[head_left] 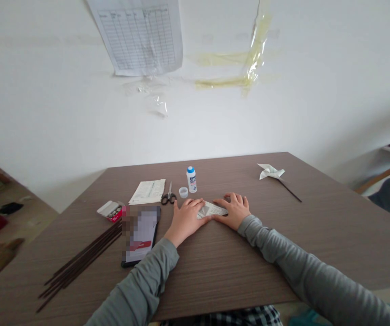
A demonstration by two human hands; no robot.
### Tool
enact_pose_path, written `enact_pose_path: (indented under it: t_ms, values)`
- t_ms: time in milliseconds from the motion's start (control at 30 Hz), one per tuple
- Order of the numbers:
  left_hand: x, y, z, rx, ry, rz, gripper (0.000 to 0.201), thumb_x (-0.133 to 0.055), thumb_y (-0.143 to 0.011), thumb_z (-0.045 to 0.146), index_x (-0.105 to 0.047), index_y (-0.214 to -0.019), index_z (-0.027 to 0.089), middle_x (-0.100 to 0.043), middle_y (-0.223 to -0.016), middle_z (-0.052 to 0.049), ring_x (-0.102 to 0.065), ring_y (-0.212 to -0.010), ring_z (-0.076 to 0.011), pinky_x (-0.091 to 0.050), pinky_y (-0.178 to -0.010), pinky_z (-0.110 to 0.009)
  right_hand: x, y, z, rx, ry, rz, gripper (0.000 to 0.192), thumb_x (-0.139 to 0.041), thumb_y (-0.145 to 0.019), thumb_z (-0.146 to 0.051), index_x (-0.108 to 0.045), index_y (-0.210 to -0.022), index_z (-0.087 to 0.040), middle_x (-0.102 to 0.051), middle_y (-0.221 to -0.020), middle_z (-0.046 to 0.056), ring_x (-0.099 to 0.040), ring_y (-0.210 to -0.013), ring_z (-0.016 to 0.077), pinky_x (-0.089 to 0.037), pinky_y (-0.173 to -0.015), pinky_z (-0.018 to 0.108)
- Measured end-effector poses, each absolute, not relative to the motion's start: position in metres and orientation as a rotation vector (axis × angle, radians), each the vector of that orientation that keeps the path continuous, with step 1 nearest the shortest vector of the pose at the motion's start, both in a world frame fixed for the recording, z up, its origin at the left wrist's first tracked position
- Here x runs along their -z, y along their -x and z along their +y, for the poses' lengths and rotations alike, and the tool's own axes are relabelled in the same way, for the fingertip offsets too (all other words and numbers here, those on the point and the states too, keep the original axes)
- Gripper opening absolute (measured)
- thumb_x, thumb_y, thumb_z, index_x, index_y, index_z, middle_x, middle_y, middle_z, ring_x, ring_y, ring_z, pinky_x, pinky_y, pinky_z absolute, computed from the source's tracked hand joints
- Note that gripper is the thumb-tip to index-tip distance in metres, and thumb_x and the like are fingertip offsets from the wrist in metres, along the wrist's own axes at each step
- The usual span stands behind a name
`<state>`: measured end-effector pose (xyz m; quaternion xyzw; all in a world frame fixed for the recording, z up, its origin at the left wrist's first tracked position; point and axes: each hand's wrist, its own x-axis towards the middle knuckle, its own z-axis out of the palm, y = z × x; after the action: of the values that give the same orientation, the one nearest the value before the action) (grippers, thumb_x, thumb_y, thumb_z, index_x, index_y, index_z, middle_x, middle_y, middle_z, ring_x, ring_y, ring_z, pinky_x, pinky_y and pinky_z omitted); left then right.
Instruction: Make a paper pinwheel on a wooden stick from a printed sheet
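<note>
A small piece of printed paper, folded into a triangle-like shape, lies flat on the table between my hands. My left hand covers its left end, fingers over the top and thumb along the near edge. At the right end, my right hand holds it with thumb at the near edge and index finger at the far edge; its other fingers are raised. Both thumb tips nearly meet. Just beyond my left hand are black-handled scissors, a clear cap and a white bottle with a blue top.
Left on the brown table are a paper stack, an opened small red-and-white box, a phone and several thin dark sticks. A paper pinwheel on a stick lies far right. A wall rises behind.
</note>
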<state>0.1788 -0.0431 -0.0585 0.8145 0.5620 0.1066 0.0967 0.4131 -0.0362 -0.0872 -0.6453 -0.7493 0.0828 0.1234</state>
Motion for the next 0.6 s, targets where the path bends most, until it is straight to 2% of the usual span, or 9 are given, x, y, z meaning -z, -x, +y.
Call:
enact_pose_path:
  t_ms: [100,233,467,600]
  values:
    - [0.061,-0.178,-0.04,-0.333,-2.411,1.657,0.051,-0.092,-0.119,0.051,-0.091,-0.168,0.034,-0.079,-0.187,-0.016,-0.068,-0.179,-0.0505,-0.039,-0.156,-0.092,0.085,-0.413,-0.035,-0.256,1.889,-2.181,0.067,-0.098,-0.108,-0.068,-0.088,-0.171,-0.051,-0.075,-0.178,0.015,-0.063,-0.167,0.0544,-0.04,-0.148,0.087]
    - [0.059,-0.178,-0.041,-0.275,-2.395,1.692,0.055,-0.093,-0.118,0.047,-0.089,-0.171,0.035,-0.077,-0.19,-0.014,-0.066,-0.182,-0.0504,-0.036,-0.157,-0.094,0.082,-0.42,-0.03,-0.366,1.902,-2.166,0.068,-0.099,-0.105,-0.064,-0.089,-0.171,-0.052,-0.073,-0.181,0.012,-0.062,-0.17,0.0521,-0.039,-0.152,0.081]
    - [0.056,-0.179,-0.045,-0.291,-2.396,1.685,0.055,-0.093,-0.119,0.047,-0.087,-0.172,0.034,-0.077,-0.191,-0.014,-0.065,-0.182,-0.0498,-0.035,-0.159,-0.089,0.09,-0.443,-0.016,-0.409,1.869,-2.172,0.067,-0.1,-0.1,-0.058,-0.091,-0.167,-0.056,-0.074,-0.182,0.008,-0.062,-0.175,0.0513,-0.046,-0.15,0.077]
    - [0.055,-0.178,-0.044,-0.241,-2.349,1.686,0.059,-0.092,-0.119,0.049,-0.085,-0.175,0.035,-0.072,-0.195,-0.013,-0.06,-0.185,-0.0509,-0.029,-0.159,-0.093,0.106,-0.454,-0.004,-0.385,1.865,-2.15,0.063,-0.1,-0.098,-0.048,-0.095,-0.16,-0.056,-0.077,-0.18,0.007,-0.063,-0.176,0.051,-0.047,-0.15,0.077]
